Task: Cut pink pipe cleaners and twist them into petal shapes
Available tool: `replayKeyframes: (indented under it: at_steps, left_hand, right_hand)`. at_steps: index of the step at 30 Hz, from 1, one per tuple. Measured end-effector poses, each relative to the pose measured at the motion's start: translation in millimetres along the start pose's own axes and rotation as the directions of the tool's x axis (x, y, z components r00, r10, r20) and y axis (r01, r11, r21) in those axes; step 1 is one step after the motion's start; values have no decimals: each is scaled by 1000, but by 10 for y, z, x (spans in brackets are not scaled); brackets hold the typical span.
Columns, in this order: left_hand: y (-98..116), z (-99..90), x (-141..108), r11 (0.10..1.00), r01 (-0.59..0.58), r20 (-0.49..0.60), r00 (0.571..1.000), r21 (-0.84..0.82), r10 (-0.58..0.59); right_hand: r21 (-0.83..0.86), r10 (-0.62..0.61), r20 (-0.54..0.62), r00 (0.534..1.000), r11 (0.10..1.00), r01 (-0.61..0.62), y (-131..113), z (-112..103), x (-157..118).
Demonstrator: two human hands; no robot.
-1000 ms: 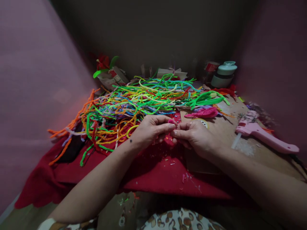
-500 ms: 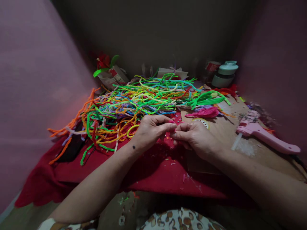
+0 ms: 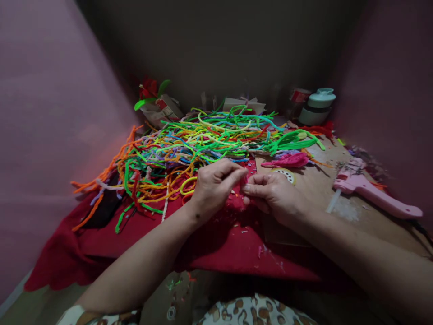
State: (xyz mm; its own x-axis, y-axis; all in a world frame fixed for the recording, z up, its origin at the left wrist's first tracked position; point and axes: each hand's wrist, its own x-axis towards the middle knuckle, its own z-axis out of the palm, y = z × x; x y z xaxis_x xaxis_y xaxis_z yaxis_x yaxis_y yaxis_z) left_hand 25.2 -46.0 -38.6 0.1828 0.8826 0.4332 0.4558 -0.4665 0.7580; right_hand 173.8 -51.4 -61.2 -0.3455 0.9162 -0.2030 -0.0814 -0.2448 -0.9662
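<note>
My left hand (image 3: 216, 186) and my right hand (image 3: 275, 195) meet above the red cloth, thumbs and fingers pinched close together. Between the fingertips shows a bit of pink fuzzy stem (image 3: 244, 180), like a pipe cleaner; most of it is hidden. A big tangle of colourful pipe cleaners (image 3: 209, 135) lies just beyond the hands. Yellow scissor-like loops (image 3: 188, 185) stick out beside my left wrist. Past my right hand are a pink pipe-cleaner bundle (image 3: 287, 159) and a round yellow-rimmed disc with holes (image 3: 286, 175).
A pink glue gun (image 3: 375, 189) lies on a brown board (image 3: 311, 189) at right. A lidded jar (image 3: 316, 107) stands at the back right, a red flower (image 3: 148, 89) at the back left. Scraps dot the red cloth (image 3: 216, 250). Walls flank both sides.
My left hand has turned and its fingertips have lifted slightly, drawing a little up from the right fingers with the pink piece between them. The right hand stays nearly in place.
</note>
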Motion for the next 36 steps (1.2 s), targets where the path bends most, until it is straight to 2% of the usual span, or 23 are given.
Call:
replayKeyframes:
  at_steps: [2, 3, 5, 7, 9, 11, 13, 15, 17, 19, 22, 24, 25, 27, 29, 30, 31, 33, 35, 36]
  left_hand:
    - [22, -45, 58, 956, 221, 64, 975, -195, -212]
    - [24, -64, 80, 911, 315, 143, 947, -266, -286]
    - [18, -85, 101, 838, 459, 329, 872, -296, -362]
    - [13, -77, 94, 817, 526, 444, 807, -237, -390]
    - [19, -45, 68, 831, 524, 450, 798, -188, -402]
    - [29, -5, 35, 869, 470, 403, 833, -156, -379]
    - [29, 29, 3, 928, 357, 325, 894, -104, -307]
    - [11, 50, -24, 984, 175, 241, 955, 11, -173]
    - [-23, 61, -50, 986, -19, 211, 977, 164, -17]
    - [-61, 66, -77, 928, -207, 247, 960, 310, 132]
    - [-99, 79, -115, 738, -444, 337, 891, 508, 304]
    - [-100, 84, -126, 653, -496, 366, 867, 573, 338]
    - [-93, 83, -124, 666, -483, 354, 874, 569, 332]
    - [-65, 72, -103, 800, -366, 267, 927, 476, 265]
    - [-26, 53, -67, 965, -112, 150, 986, 237, 78]
    - [-7, 45, -48, 996, 47, 129, 990, 77, -57]
    - [8, 40, -30, 976, 205, 150, 970, -79, -192]
    - [19, 43, -4, 840, 454, 287, 882, -297, -374]
    - [2, 62, 6, 715, 589, 426, 796, -377, -430]
    - [-12, 74, 5, 677, 623, 471, 768, -392, -434]
  right_hand:
    - [54, -39, -30, 999, 998, 40, -10, -17, 7]
    - [83, -67, -47, 997, 994, 71, -8, -27, 13]
    - [128, -112, -81, 990, 984, 121, 0, -43, 28]
    - [146, -130, -111, 985, 979, 145, 6, -48, 37]
    - [127, -134, -133, 982, 980, 151, 4, -42, 35]
    - [103, -144, -152, 978, 982, 160, 0, -32, 26]
    - [82, -152, -170, 974, 982, 168, 5, -28, 14]
    - [63, -152, -171, 974, 984, 164, 19, -33, 8]
    - [23, -153, -153, 976, 987, 159, 34, -43, 9]
    - [-26, -171, -133, 976, 985, 169, 42, -52, 16]
    - [-92, -218, -131, 967, 974, 208, 42, -55, 26]
    - [-98, -232, -153, 961, 971, 219, 41, -49, 29]
    - [-79, -220, -165, 962, 975, 209, 41, -47, 30]
    - [5, -167, -179, 970, 985, 170, 40, -44, 35]
    - [118, -117, -171, 978, 983, 138, 36, -47, 47]
    - [177, -107, -165, 981, 975, 136, 34, -51, 55]
    - [233, -105, -158, 982, 962, 140, 33, -56, 64]
    - [317, -108, -142, 984, 937, 149, 31, -64, 80]
    - [340, -116, -135, 984, 927, 156, 33, -68, 88]
    - [327, -120, -135, 984, 932, 158, 33, -66, 88]
